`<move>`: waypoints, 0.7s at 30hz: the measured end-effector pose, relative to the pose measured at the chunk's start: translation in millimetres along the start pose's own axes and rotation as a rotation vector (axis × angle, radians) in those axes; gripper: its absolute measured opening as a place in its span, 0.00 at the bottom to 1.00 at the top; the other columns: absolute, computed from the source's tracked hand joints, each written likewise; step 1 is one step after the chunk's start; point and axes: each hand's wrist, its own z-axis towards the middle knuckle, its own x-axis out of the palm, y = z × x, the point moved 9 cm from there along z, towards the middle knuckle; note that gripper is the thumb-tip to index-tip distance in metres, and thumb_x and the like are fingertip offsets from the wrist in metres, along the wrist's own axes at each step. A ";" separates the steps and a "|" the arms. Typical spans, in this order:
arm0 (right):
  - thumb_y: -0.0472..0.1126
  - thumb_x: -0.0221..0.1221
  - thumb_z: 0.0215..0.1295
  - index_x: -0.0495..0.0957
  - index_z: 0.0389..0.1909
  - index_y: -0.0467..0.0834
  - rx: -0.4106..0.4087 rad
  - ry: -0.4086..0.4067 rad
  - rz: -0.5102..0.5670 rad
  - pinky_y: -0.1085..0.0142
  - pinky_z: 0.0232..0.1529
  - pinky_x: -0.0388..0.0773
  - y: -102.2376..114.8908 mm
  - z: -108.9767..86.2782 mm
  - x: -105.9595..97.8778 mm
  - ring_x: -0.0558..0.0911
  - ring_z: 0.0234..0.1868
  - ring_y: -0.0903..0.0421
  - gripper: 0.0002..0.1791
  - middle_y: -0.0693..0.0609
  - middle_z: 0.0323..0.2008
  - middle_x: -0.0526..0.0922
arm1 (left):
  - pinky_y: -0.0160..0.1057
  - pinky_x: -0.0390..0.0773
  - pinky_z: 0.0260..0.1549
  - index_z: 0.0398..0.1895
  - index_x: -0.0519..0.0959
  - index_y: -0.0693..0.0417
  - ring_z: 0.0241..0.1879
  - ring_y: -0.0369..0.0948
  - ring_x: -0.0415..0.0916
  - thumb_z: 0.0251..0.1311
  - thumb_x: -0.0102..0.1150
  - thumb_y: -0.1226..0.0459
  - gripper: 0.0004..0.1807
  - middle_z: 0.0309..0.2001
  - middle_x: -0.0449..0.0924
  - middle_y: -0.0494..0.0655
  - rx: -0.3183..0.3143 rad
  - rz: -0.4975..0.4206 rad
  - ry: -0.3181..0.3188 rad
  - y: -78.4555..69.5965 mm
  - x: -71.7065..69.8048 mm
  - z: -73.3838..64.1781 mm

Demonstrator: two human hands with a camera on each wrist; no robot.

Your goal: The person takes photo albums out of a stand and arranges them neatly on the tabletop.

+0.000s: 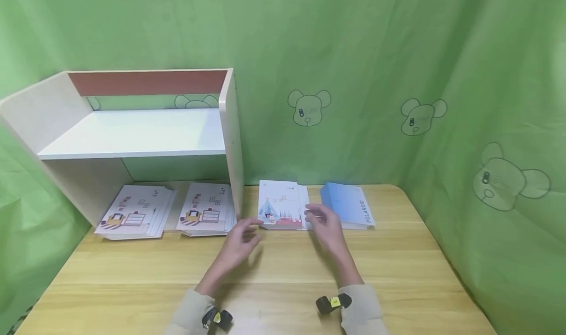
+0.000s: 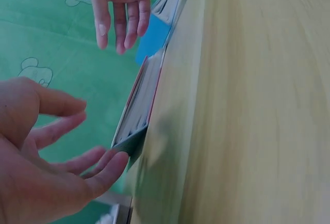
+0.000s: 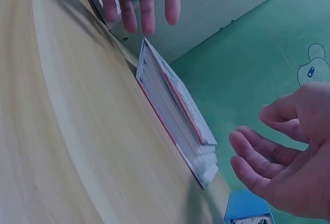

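A white album (image 1: 278, 202) with a blue tent and red drawing on its cover lies on top of another at the back of the table, its thick page edges (image 3: 172, 105) visible in the right wrist view. My left hand (image 1: 240, 241) is at its left front corner, fingers loosely bent; in the left wrist view the fingertips (image 2: 117, 162) are close to the corner, and contact is hard to tell. By the right side hovers my right hand (image 1: 327, 227), fingers relaxed, apart from the album in the right wrist view. Neither hand holds anything.
A blue and white album (image 1: 349, 205) marked POLAROID lies to the right. At left stands a two-level shelf (image 1: 132, 131); under its board lie two stacks of albums with a yellow vehicle drawing, a left stack (image 1: 132, 209) and a right stack (image 1: 205, 207). Green curtain (image 1: 353, 45) hangs behind.
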 end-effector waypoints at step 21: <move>0.31 0.59 0.72 0.78 0.59 0.33 -0.090 0.031 0.057 0.50 0.61 0.80 20.6 -10.3 27.1 0.84 0.53 0.38 0.16 0.34 0.54 0.83 | 0.53 0.79 0.60 0.59 0.78 0.64 0.57 0.59 0.78 0.66 0.62 0.74 0.18 0.59 0.79 0.62 -0.010 -0.004 -0.012 -7.2 -56.9 -12.6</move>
